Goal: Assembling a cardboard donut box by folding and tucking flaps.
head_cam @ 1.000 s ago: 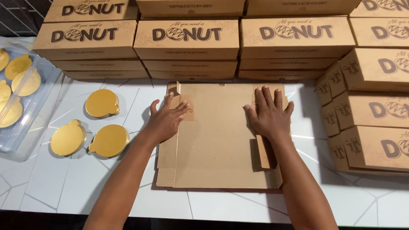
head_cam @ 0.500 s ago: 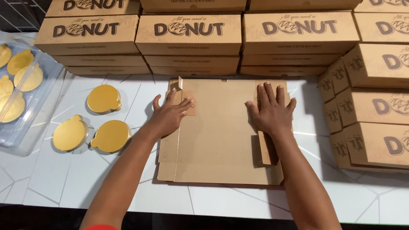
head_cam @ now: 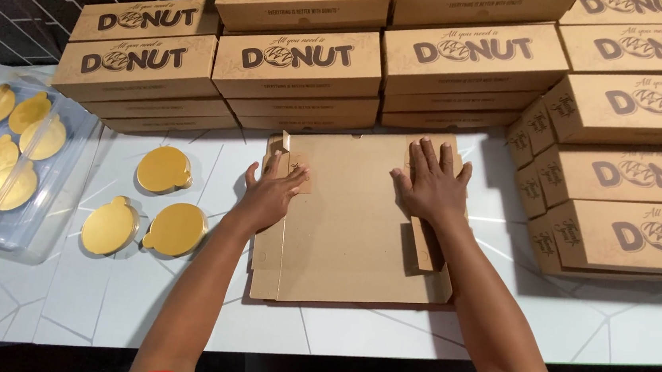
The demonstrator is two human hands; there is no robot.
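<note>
Little has moved since the earlier frames: both hands stay flat on the unfolded cardboard box blank (head_cam: 355, 228), the left thumb now drawn slightly away from the fingers. That blank lies flat on the white table (head_cam: 176, 308) at the centre of the frame, its narrow flaps folded inward along the left and right edges. At the blank's upper left, the left hand (head_cam: 273, 193) presses down on a small folded tab, fingers together and thumb spread out to the side. Toward the blank's upper right, the right hand (head_cam: 432, 185) lies palm down with fingers spread, covering the top of the right flap. Left of the blank, three round gold cake boards (head_cam: 155, 210) with small tabs rest on the table, well apart from the hands. At the far left edge of the frame a clear plastic bin (head_cam: 60, 178) holds more gold boards (head_cam: 6, 154) of the same kind. Behind the blank, across the top of the frame, assembled brown boxes (head_cam: 302, 64) stand stacked in rows, and another stack of boxes (head_cam: 626, 188) rises along the right side, just beside the blank's right edge.
</note>
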